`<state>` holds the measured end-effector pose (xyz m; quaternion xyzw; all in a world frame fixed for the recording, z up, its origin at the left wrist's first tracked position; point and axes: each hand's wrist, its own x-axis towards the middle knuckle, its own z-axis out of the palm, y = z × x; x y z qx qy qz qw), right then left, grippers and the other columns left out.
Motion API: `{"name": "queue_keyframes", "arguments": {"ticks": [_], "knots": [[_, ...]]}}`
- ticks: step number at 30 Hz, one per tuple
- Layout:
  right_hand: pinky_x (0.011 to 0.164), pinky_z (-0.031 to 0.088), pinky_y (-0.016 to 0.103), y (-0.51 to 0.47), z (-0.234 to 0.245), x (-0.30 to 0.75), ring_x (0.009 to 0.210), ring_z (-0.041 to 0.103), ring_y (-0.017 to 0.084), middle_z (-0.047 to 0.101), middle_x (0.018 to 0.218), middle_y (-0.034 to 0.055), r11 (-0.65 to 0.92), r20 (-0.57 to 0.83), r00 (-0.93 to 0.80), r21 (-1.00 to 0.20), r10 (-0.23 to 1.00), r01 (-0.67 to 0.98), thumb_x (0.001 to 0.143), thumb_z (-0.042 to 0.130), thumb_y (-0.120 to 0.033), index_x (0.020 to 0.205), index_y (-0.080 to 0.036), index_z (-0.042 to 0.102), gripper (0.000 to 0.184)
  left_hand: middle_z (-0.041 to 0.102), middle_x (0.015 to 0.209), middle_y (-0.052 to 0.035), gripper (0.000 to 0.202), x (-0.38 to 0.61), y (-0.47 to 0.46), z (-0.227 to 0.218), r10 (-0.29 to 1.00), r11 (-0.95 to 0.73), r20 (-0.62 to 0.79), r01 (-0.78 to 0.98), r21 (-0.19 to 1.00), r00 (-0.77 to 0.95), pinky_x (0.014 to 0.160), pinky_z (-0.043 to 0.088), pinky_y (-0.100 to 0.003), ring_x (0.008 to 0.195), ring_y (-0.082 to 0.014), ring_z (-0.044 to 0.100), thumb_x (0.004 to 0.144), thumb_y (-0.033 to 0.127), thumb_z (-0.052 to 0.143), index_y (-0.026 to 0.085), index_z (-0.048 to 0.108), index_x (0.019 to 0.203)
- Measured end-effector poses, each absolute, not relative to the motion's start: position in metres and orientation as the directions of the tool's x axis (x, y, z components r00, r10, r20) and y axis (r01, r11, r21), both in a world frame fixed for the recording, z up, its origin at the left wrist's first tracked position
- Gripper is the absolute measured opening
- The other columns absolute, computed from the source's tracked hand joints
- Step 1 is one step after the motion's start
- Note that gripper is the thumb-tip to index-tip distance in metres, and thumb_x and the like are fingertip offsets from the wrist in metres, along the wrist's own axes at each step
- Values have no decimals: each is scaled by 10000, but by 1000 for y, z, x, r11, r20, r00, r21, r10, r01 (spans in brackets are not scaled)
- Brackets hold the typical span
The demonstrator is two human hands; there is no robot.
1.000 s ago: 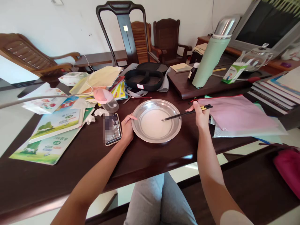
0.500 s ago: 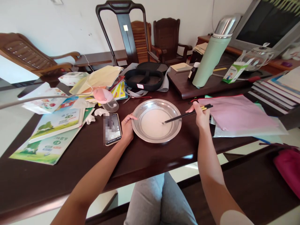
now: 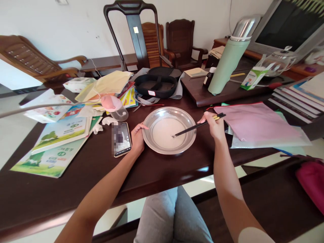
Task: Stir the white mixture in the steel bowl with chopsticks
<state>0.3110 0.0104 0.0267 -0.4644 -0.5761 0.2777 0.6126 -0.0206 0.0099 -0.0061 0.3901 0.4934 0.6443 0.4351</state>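
Observation:
A round metal basin [image 3: 187,143] stands on the dark wooden table, with a milky white liquid [image 3: 164,131] covering its bottom. My left hand [image 3: 138,137] grips the basin's left rim, thumb over the edge and the other fingers mostly hidden at its side. In my right hand [image 3: 214,125], closed around them, is a pair of black chopsticks [image 3: 192,127] with gold bands near the top. Their tips dip into the liquid near the basin's middle. A phone [image 3: 122,139] with a lit, partly blurred screen lies just left of my left hand.
Booklets [image 3: 54,148], crumpled tissue and a pink-topped clear cup [image 3: 115,107] lie to the left. Behind the basin sits an open black case [image 3: 155,82]. A tall green thermos [image 3: 229,57] stands on a raised board; a pink pouch [image 3: 258,121] lies to the right.
My right hand has shifted slightly left, and the chopstick tips have moved left and a little toward me through the liquid. The basin and my left hand stay in place.

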Motion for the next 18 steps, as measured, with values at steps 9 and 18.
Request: {"name": "queue_keyframes", "arguments": {"ticks": [9, 18], "knots": [[844, 611, 454, 12, 27, 313, 704, 752, 263, 745, 629, 39, 408, 479, 287, -871, 829, 276, 967, 666, -788, 608, -289, 713, 616, 839, 979, -30, 61, -19, 10, -5, 946, -145, 85, -173, 974, -312, 879, 550, -353, 964, -246, 720, 629, 231, 676, 248, 677, 570], [885, 614, 461, 11, 27, 308, 819, 796, 281, 823, 763, 45, 424, 473, 140, -862, 870, 277, 930, 709, -802, 685, -291, 767, 570, 817, 949, -27, 96, -21, 10, -7, 948, -137, 78, -173, 975, -310, 895, 542, -354, 941, -237, 706, 658, 266, 727, 243, 675, 580]]}}
